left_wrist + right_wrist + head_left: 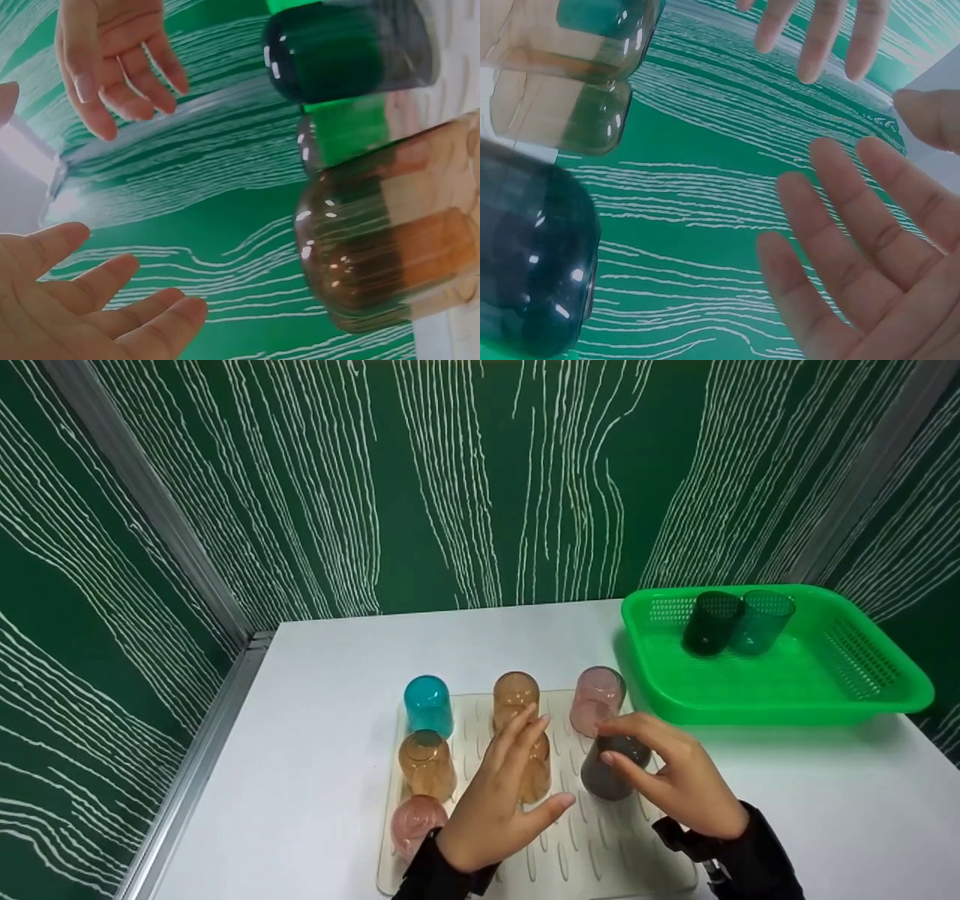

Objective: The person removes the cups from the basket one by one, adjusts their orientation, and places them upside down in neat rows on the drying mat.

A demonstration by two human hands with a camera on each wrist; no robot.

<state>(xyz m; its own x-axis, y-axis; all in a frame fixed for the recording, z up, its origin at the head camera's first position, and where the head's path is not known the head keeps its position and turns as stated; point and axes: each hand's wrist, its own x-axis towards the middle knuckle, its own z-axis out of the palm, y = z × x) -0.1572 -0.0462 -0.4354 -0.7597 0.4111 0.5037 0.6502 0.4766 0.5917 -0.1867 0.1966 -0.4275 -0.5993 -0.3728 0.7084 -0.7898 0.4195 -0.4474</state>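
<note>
My left hand (491, 810) hovers over the mat with its fingers spread, holding nothing. Behind it, partly hidden, an upside-down amber glass (537, 780) stands in the middle column. Above a dark grey upside-down glass (606, 778) is my right hand (682, 780), thumb and fingers apart. In the right wrist view there is a gap between those fingers (847, 240) and the dark glass (532, 255). The left wrist view also shows both hands free of the dark glass (345, 52) and the amber glass (390, 232).
On the ribbed cream drying mat (555, 862) also stand a blue glass (428, 705), two more amber glasses, and pink glasses (598, 697), all upside down. A green basket (750, 712) at the right holds a dark glass (709, 622) and a teal glass (763, 622). Green patterned walls enclose the white table.
</note>
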